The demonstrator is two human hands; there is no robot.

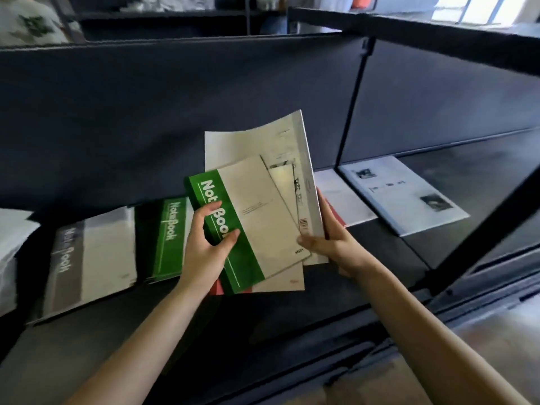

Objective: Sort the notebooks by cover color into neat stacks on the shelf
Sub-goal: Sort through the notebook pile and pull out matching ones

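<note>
I hold a fanned bundle of notebooks above the dark shelf [263, 323]. My left hand [204, 247] grips the spine of the top one, a green-and-white notebook [257, 217]. My right hand [330, 244] holds the right edge of the white notebooks [280, 141] behind it, thumb on the front. A red cover [215, 289] peeks out under the bundle. On the shelf to the left lie a grey-spined notebook [87, 258] and a green-spined notebook [163, 238].
A white-and-red notebook [339, 200] and a white booklet with printed pictures [409, 194] lie on the shelf to the right. A thin black upright post [350, 103] divides the shelf. White material [11, 244] sits at the far left. An upper shelf board [438, 30] hangs overhead.
</note>
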